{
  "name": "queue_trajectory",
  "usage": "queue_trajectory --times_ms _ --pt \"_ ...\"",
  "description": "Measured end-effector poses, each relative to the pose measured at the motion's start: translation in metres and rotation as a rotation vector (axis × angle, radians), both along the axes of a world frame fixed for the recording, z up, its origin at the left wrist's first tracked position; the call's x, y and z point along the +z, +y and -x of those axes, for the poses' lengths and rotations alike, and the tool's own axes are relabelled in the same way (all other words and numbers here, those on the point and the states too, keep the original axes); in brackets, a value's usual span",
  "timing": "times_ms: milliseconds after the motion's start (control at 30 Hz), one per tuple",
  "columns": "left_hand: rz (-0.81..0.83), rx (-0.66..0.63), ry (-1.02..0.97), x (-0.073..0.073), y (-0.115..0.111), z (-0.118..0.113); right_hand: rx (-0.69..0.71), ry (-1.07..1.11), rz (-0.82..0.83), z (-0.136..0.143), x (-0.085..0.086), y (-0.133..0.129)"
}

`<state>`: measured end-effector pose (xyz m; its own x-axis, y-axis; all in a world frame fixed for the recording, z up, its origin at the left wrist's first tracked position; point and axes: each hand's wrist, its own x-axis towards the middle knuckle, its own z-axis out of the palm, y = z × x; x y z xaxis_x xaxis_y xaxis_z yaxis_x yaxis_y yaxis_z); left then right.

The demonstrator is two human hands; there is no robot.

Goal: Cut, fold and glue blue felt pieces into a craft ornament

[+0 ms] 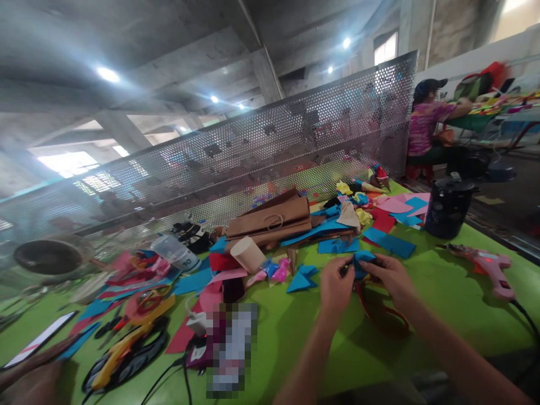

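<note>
Both my hands are raised over the green table (287, 343), right of the middle. Between them is a small folded blue piece of felt or paper (363, 260). My left hand (337, 286) has its fingers closed on the left edge of it, and my right hand (393, 277) pinches its right side. Beneath the hands a reddish-orange curved loop (400, 319) shows, partly hidden, its kind unclear. Just left of my left hand lies a folded, pointed blue piece (301, 278). A pink hot glue gun (491, 267) rests to the right, its cord trailing off the edge.
A dark canister (451, 207) stands at the back right. Brown sheets (270, 219), coloured scraps, a paper roll (248, 254) and a clear cup (175, 253) crowd the back. At left are a yellow-black tool (122, 357) and another person's hand (36, 374). A perforated metal screen (261, 146) stands behind.
</note>
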<state>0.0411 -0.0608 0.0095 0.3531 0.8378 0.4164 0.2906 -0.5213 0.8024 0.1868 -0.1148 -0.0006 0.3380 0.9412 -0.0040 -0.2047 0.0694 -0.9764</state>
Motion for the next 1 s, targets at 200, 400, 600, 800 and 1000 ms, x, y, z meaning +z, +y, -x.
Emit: queue_trajectory --times_ms 200,400,600,800,1000 --pt "0.017 -0.012 -0.022 0.0044 -0.0037 -0.0003 0.003 0.077 0.005 0.0011 -0.0041 0.0018" --pt "0.017 -0.029 -0.033 0.0045 -0.0047 -0.0008 -0.005 0.094 0.002 0.0026 -0.0049 0.0026" --pt "0.012 -0.026 -0.027 0.0044 -0.0075 -0.0018 -0.005 0.103 -0.009 0.0036 -0.0064 0.0031" --pt "0.002 -0.014 -0.023 0.0016 -0.0075 -0.0036 -0.011 0.082 -0.029 0.0038 -0.0072 0.0014" --pt "0.023 -0.012 -0.054 -0.0018 -0.0049 -0.0035 -0.005 0.034 -0.036 0.0041 -0.0061 0.0005"
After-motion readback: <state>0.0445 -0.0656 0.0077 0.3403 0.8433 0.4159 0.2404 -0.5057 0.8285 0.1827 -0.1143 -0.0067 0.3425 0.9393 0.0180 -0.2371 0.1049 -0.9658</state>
